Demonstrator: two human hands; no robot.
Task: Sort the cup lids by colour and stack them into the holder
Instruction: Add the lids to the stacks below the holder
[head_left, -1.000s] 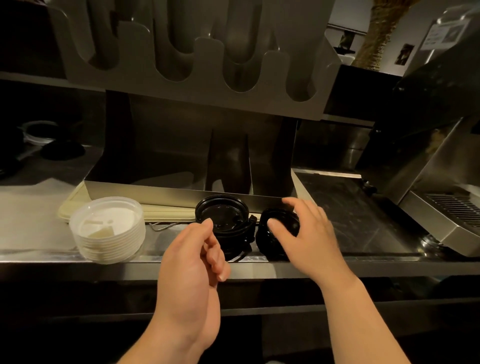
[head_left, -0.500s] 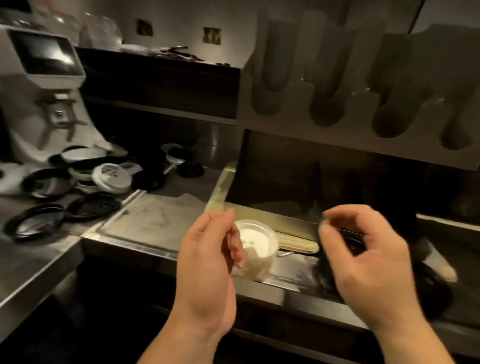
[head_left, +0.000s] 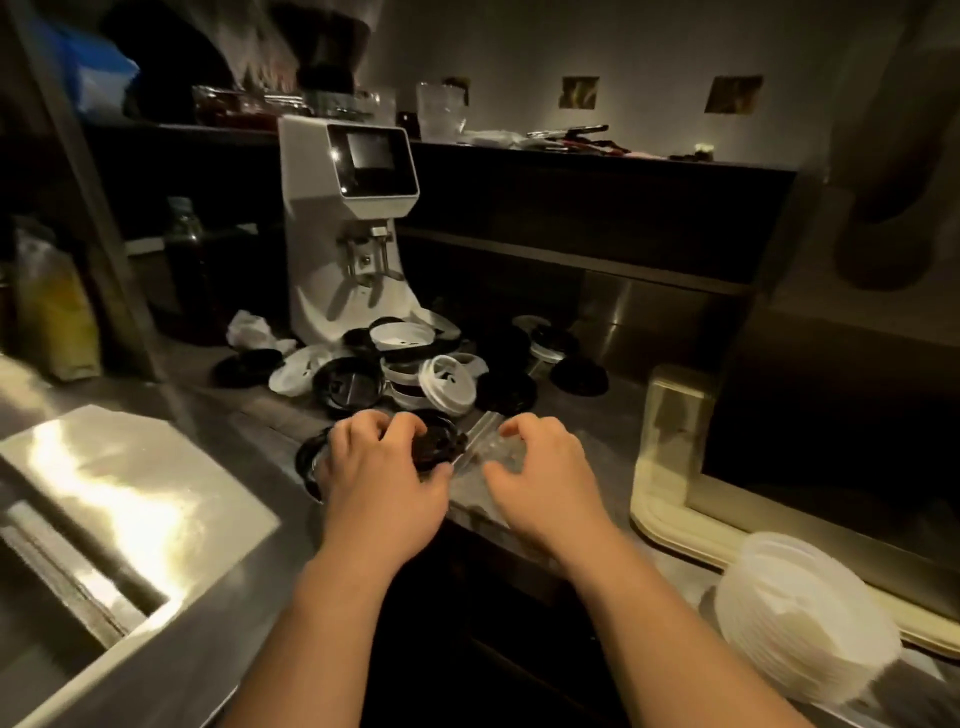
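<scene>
Head camera looks down at a steel counter (head_left: 613, 436) whose front edge runs just under both wrists, with dark space below it. The left hand (head_left: 382, 483) sits at that edge with fingers and thumb curled round a black lid (head_left: 439, 447), and another dark lid shows from under its outer side. The right hand (head_left: 543, 475) hovers just beside it, fingers bent down like a claw over something clear and blurred on the counter; whether it grips that cannot be told. Right behind the hands the mixed pile of lids (head_left: 410, 369), black and white tumbled together, fills the counter up to the foot of a white grinder (head_left: 348, 223), so little free room lies that way. A bare strip of counter lies between the right hand and the pale edge of the holder (head_left: 670, 457), which stands at the right; its inside is too dark to read. Near the bottom right, just in front of the holder's edge, a stack of white lids (head_left: 810, 623) rests on the counter. To the left, a shiny steel plate (head_left: 130, 493) bounds the working space, with a sunken step at its near side.
</scene>
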